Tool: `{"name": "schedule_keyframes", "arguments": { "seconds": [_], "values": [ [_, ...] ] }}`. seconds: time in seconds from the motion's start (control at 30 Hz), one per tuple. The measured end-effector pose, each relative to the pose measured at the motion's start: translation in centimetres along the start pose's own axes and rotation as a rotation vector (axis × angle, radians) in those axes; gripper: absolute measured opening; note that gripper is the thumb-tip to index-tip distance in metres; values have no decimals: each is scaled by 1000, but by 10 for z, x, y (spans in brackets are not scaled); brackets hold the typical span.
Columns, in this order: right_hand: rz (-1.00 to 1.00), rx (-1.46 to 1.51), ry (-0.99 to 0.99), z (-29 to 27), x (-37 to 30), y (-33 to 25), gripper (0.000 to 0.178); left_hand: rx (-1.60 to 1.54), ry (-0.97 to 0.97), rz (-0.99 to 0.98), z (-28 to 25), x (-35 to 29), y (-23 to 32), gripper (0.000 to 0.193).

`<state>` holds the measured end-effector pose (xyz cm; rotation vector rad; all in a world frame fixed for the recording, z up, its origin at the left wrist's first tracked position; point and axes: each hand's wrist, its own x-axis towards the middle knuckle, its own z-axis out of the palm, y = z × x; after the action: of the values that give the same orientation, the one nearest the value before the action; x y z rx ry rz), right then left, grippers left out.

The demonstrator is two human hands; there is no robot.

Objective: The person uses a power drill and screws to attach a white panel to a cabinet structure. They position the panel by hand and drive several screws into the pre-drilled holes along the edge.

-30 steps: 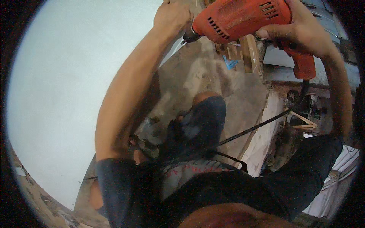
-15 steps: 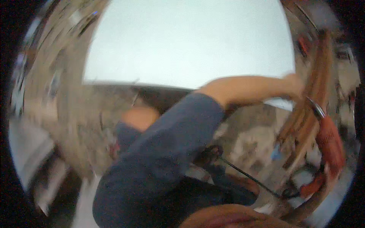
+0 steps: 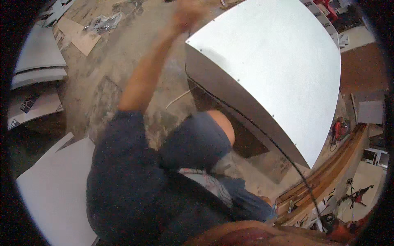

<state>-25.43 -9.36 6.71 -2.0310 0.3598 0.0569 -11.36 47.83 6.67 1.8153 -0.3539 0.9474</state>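
My left arm stretches up and away, and my left hand (image 3: 189, 14), smeared by motion, is just beyond the near left corner of a large white-topped box (image 3: 271, 69). A black power cord (image 3: 242, 115) leads down from that hand and along the box's near edge. It ends by a red power tool (image 3: 340, 233) at the lower right. My right forearm (image 3: 246, 233) reaches along the bottom edge to the tool. My right hand seems closed around it, but its fingers are mostly hidden. Small screws dot the white top's edge.
Long brown wooden boards (image 3: 320, 180) lie right of the box. White sheets (image 3: 57, 197) stand at the lower left, with more stacked panels (image 3: 39, 65) above. A thin wood piece (image 3: 78, 35) and clear plastic (image 3: 102, 22) lie on the stained floor. A red tool (image 3: 337, 130) rests beside the boards.
My left hand has swung from the tool's metal tip at right to the far upper left. The cord now stretches along the box's edge. The view has turned, and the red tool appears lower.
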Motion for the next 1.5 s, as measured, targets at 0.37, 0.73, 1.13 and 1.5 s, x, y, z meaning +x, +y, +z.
{"name": "schedule_keyframes", "arguments": {
  "seconds": [0.37, 0.73, 1.13, 1.5],
  "values": [
    [155, 53, -49, 87, 13, -2, 69, -446, 65, -1302, -43, -134, -364, 61],
    [147, 147, -109, 114, 23, -3, 65, -483, 230, -535, -267, 132, -277, 14],
    [-42, 207, -141, 99, 8, 14, 60, -707, 289, -356, -251, 83, 48, 22],
    [-49, 304, 314, -53, -60, 104, 55, 354, -130, -514, -194, 80, -23, 44]
  ]
}}
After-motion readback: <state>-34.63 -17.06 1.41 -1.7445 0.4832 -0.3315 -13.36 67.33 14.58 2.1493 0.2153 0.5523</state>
